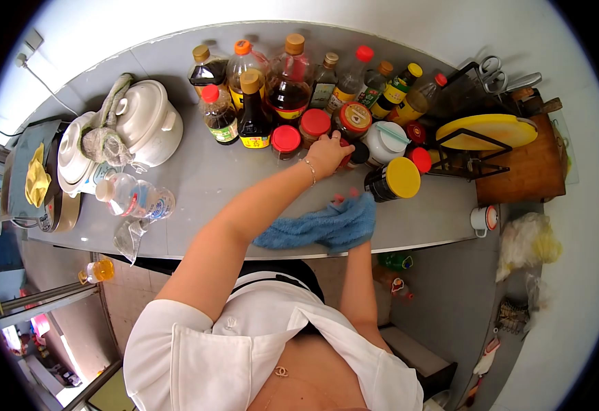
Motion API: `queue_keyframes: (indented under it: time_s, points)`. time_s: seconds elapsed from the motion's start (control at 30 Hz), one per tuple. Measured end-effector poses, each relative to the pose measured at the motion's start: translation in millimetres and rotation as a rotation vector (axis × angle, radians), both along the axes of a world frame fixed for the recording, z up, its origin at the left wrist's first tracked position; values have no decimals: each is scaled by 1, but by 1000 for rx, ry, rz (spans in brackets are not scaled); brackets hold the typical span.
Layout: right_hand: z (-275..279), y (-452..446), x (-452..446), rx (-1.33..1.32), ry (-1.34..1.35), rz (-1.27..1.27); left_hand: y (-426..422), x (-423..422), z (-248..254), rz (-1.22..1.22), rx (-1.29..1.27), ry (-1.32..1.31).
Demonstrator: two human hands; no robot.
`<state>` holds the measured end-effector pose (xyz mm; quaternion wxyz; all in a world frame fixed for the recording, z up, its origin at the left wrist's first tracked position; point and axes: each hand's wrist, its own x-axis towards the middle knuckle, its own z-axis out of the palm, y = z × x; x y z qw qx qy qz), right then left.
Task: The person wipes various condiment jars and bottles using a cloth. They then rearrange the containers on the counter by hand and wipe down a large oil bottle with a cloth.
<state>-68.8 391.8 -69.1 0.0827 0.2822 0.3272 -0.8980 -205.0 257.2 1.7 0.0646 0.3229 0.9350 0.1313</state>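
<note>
In the head view, picture a dial centred on the blue towelling cloth (323, 225), with the person at six. The cloth lies bunched at the counter's (210, 205) near edge and covers most of the right hand (339, 198); only fingertips peep out, so I cannot tell how tightly it grips. Worn over the hand like that, the towelling would come between skin and surface

At twelve, the left hand (325, 156) stretches in among the jars, fingers bent over a small red-topped jar (345, 161) they largely hide; whether they have closed round it I cannot tell. It comes in from above, I'd judge because neighbours crowd it: a red-lidded jar (286, 140) just to its left, a white tub (386, 144) at one, a yellow-lidded black jar (393, 180) at two

Tall bottles, such as the yellow-labelled dark sauce bottle (253, 116) at eleven, stand towards the wall, probably so the short jars stay reachable in front. At ten sits a lidded white casserole (150, 123); at nine, a clear plastic bottle (138, 196) lies on its side. Further out at two, a wire rack holds a yellow board (484, 131) on edge, presumably to save room
</note>
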Motion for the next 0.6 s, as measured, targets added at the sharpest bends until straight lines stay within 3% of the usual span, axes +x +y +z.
queue_keyframes:
  time_s: [0.13,0.2,0.23,0.3,0.4,0.47,0.6]
  points:
    - [39,5,-43,482,-64,155,-2,4,5,19,-2,-22]
    - [18,18,-78,860,228,259,-3,5,4,15,15,-24]
    - [-31,37,-101,1085,514,318,-5,6,4,15,22,-26]
    - [-99,64,-132,1161,647,384,-7,5,1,25,36,-2]
    - [-21,43,-111,1456,157,603,-7,3,-4,55,67,1]
    - [21,30,-95,1537,58,653,-6,3,-5,78,88,-18]
    - [27,22,-58,1755,31,661,0,5,-3,114,97,-35]
